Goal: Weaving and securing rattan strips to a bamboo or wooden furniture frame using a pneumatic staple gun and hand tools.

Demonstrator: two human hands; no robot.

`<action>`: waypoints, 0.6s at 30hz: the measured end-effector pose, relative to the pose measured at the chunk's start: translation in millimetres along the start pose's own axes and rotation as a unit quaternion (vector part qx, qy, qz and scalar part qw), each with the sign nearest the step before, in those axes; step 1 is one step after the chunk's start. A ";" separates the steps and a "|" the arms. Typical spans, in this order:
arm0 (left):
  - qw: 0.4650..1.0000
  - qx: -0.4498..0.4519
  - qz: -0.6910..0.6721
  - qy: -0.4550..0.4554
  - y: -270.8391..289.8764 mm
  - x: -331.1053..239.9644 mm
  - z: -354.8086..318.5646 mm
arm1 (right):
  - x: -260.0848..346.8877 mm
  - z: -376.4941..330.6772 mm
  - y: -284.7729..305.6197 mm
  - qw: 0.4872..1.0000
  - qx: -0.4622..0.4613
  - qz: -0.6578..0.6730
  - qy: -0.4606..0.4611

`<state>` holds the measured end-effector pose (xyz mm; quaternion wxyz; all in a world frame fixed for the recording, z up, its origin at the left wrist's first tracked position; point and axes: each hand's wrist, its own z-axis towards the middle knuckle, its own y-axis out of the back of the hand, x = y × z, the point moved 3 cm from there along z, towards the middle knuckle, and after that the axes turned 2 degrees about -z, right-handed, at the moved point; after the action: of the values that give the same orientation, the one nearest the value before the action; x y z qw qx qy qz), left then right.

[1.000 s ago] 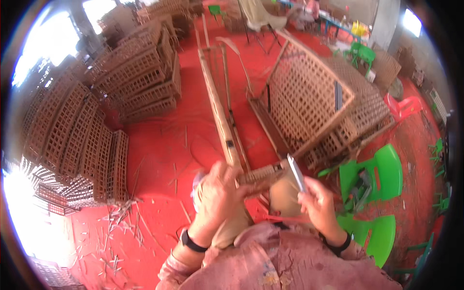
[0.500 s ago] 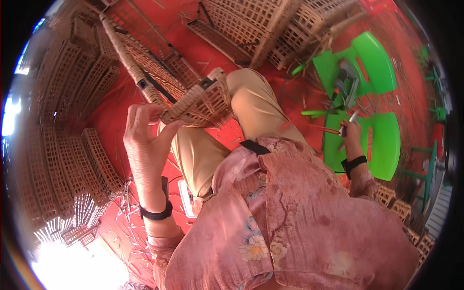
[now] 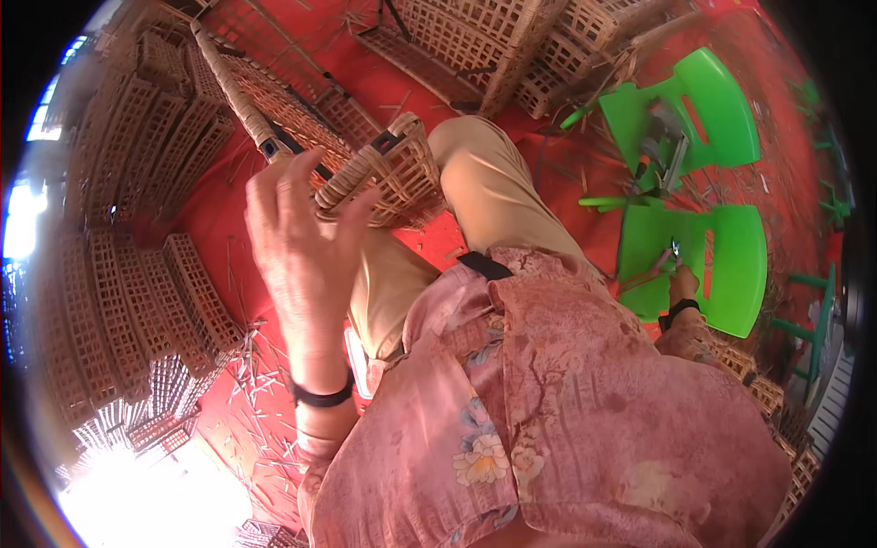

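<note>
Our left hand (image 3: pixel 306 224) has its fingers spread over the edge of a tan, box-like woven cane frame (image 3: pixel 393 173), upper middle; we cannot tell if they touch. The frame sits at our knees (image 3: pixel 470 160), maybe for steadiness. At right, our right hand (image 3: pixel 683 285) is by a small silver metal tool (image 3: pixel 675 248), grip unclear, over a smooth green plastic chair (image 3: pixel 738 265), perhaps set close for easy reach. Farther left, rough brown lattice racks (image 3: pixel 114 306) stand stacked.

The left forearm (image 3: pixel 320 365) is pointing toward the far side, wrist (image 3: pixel 320 393) staying out of any sharp bend; the left hand (image 3: pixel 297 224) is showing its back, fingers spreading loosely, thumb standing apart toward the right. The right hand (image 3: pixel 683 285) is lying out on the right, its finger pose too small to read.
</note>
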<state>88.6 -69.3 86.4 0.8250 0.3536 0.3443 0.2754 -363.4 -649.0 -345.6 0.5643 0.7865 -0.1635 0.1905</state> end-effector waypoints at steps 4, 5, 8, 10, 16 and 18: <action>0.999 -0.033 0.020 -0.008 -35.0 -25.4 23.6 | 95.5 -35.3 -1.1 0.961 -0.071 0.227 -0.139; 0.998 -0.026 0.050 0.001 -46.9 -26.9 31.9 | 106.8 -25.4 -3.2 0.954 -0.090 0.255 -0.128; 0.997 0.021 0.071 0.028 -69.7 -24.2 39.4 | 179.7 -42.3 -22.4 0.946 -0.028 0.318 -0.046; 0.995 -0.006 0.096 0.016 -68.0 -15.0 37.0 | 244.6 -77.2 -33.7 0.934 0.059 0.353 0.003; 0.993 -0.053 0.065 -0.085 -34.9 15.1 20.2 | 421.9 -185.9 -48.0 0.847 0.229 0.465 0.117; 0.993 -0.031 0.060 -0.097 -14.9 27.6 9.8 | 467.4 -207.1 -54.8 0.828 0.274 0.453 0.183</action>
<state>116.0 -62.8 69.6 0.8471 0.3727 0.2325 0.2991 47.1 -455.0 -104.4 0.1954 0.6971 -0.3367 0.6021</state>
